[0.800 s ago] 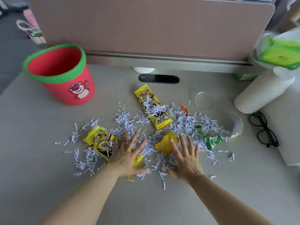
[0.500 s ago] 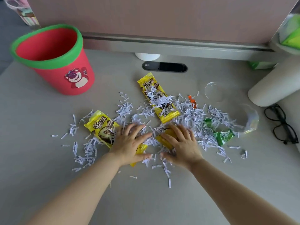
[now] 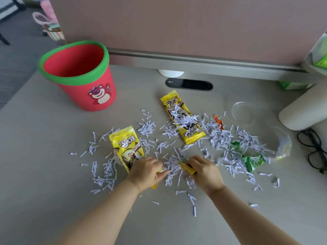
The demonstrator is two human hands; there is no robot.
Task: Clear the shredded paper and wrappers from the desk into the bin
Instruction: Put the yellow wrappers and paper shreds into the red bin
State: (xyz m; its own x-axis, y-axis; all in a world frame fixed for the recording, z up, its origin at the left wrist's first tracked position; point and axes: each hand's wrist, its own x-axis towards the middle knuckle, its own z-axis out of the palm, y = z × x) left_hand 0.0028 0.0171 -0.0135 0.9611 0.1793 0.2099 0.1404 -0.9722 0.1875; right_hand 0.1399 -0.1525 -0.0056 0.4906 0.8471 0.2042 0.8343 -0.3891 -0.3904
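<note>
White shredded paper [image 3: 219, 137] lies scattered over the middle of the grey desk [image 3: 44, 174]. A yellow wrapper [image 3: 126, 147] lies at the left of the pile, a long yellow wrapper [image 3: 182, 119] at the back, a green wrapper [image 3: 253, 160] to the right, and an orange scrap [image 3: 218, 121] behind it. My left hand [image 3: 146, 171] is curled over shreds and the near end of the left yellow wrapper. My right hand [image 3: 206, 171] is closed on a small yellow wrapper [image 3: 187, 167] and shreds. The red bin with a green rim [image 3: 77, 75] stands at the back left, upright.
A clear plastic wrapper [image 3: 283, 145] and a clear round lid [image 3: 243, 112] lie to the right. Black glasses [image 3: 313, 151] and a white cylinder [image 3: 300, 110] sit at the right edge. A pink partition [image 3: 177, 23] closes the back, with a cable slot [image 3: 189, 84] before it.
Both hands went from flat and spread on the pile to curled together, raking shreds and the small yellow wrapper inward between them. The camera has shifted closer.
</note>
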